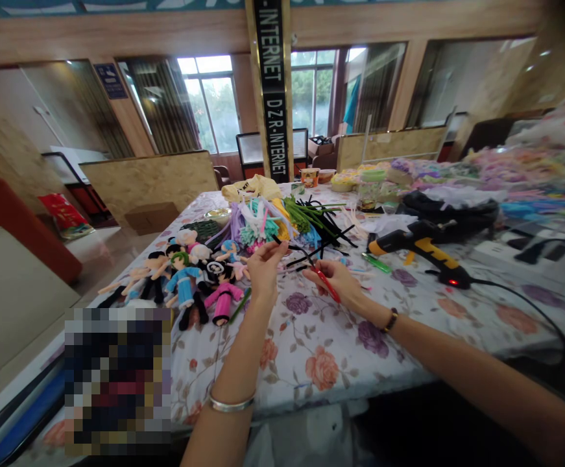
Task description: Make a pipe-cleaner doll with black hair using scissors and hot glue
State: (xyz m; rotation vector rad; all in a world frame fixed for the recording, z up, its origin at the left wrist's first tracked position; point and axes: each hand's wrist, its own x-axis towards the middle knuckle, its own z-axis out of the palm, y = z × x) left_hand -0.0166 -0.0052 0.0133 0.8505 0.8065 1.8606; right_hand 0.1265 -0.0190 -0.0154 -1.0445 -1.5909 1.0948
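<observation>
My left hand (265, 266) is raised over the flowered tablecloth (311, 350) and pinches the end of a thin black pipe cleaner (296, 250). My right hand (336, 280) is closed round red-handled scissors (325, 280), whose blades point at that black strand. Both hands hover a little above the cloth. Just left of them lie several small dolls (189, 279) made of pipe cleaners. Behind the hands sits a heap of coloured and black pipe cleaners (287, 220).
A yellow and black glue gun (418, 246) with a lit red lamp rests to the right, its cable (530, 305) trailing to the table edge. A green lighter (377, 263) lies near it. Piles of coloured craft material (516, 168) fill the far right. A blurred patch covers the lower left.
</observation>
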